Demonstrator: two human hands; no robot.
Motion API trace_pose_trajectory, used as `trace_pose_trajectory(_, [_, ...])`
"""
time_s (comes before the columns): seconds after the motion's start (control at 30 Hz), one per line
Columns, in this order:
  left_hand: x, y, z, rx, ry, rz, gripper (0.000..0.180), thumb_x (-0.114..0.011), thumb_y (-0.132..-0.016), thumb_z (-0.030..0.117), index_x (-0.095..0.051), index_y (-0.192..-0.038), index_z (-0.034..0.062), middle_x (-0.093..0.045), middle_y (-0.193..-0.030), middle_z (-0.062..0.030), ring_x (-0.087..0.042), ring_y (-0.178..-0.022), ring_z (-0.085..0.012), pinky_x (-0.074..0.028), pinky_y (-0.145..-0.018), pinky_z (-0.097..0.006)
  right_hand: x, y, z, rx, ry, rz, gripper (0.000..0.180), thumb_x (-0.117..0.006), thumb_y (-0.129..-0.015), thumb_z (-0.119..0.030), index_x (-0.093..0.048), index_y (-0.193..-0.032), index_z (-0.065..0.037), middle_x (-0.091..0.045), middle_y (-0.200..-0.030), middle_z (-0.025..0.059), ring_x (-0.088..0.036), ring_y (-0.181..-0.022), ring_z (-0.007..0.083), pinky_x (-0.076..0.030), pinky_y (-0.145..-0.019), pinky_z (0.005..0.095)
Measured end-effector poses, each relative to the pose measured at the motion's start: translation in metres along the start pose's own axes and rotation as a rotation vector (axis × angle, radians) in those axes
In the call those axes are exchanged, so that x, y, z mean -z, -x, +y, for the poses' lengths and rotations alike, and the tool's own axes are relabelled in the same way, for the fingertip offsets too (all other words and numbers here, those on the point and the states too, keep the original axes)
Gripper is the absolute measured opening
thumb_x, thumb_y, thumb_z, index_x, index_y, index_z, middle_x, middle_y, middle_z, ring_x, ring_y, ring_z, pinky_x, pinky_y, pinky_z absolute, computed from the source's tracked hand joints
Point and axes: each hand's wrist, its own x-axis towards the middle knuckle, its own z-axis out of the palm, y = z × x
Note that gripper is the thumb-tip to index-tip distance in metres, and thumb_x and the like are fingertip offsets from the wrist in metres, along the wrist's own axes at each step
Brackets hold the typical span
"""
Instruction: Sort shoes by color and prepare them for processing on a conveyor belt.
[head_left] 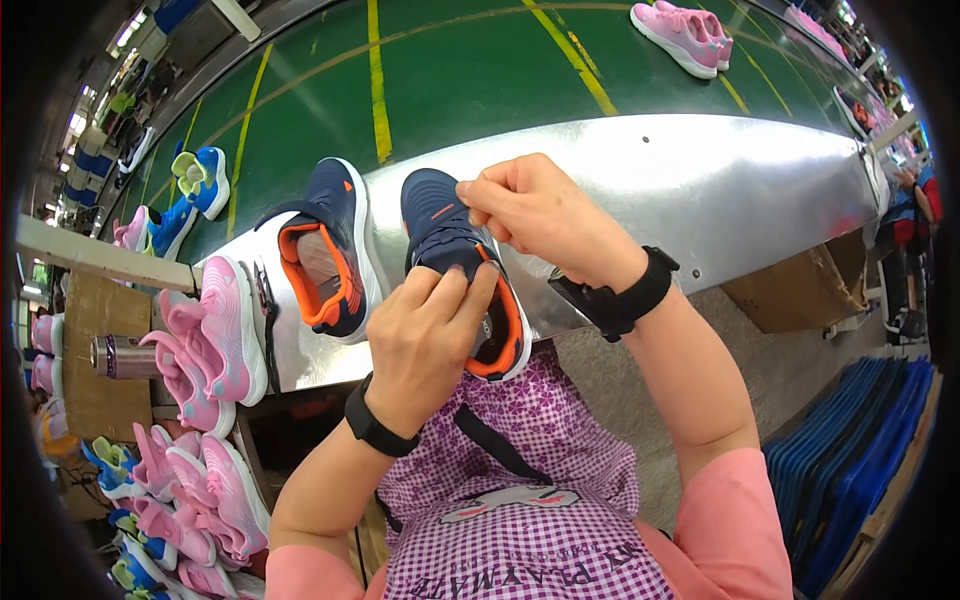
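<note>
A navy sneaker with an orange lining and white sole lies toe-away on the shiny metal ledge. My left hand is closed on the tongue of this sneaker, its fingers over the opening. At the shoe's right side, near the laces, my right hand is pinched closed. What sits between those fingertips is hidden. To the left rests the matching navy sneaker, its strap undone and stretched leftward, with pale stuffing inside. Black bands wrap both my wrists.
Beyond the ledge runs a green conveyor belt with yellow lines, carrying pink sneakers and blue sneakers. Pink sneakers stack at my left beside a metal flask. Cardboard box and blue racks stand right.
</note>
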Motion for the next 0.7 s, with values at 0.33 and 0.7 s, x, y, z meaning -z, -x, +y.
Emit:
trace_pose_trajectory(0.33, [-0.011,0.0,0.001,-0.051,-0.132,0.037,0.035,-0.063,-0.061,0.01,-0.068,-0.095,0.0093,-0.055,-0.077,-0.0016,-0.052,-0.067,-0.0149,-0.044,-0.054,-0.027,-0.002,-0.006,-0.002,-0.019,-0.029,-0.069,0.03,-0.057,-0.079,-0.022,-0.061,-0.065,0.004,-0.055,-0.057,0.0077,-0.05,-0.053,0.0117,-0.042,-0.052,0.0276])
trace_pose_trajectory(0.7, [-0.011,0.001,-0.005,-0.076,-0.066,0.011,0.035,-0.069,-0.06,-0.002,-0.07,-0.094,0.0063,-0.059,-0.077,-0.0056,-0.053,-0.062,-0.0186,-0.045,-0.054,-0.029,0.001,0.026,0.05,-0.16,-0.377,0.031,0.031,-0.058,-0.089,-0.022,-0.055,-0.063,-0.004,-0.041,-0.05,-0.0052,-0.032,-0.044,0.0009,-0.022,-0.039,0.0191])
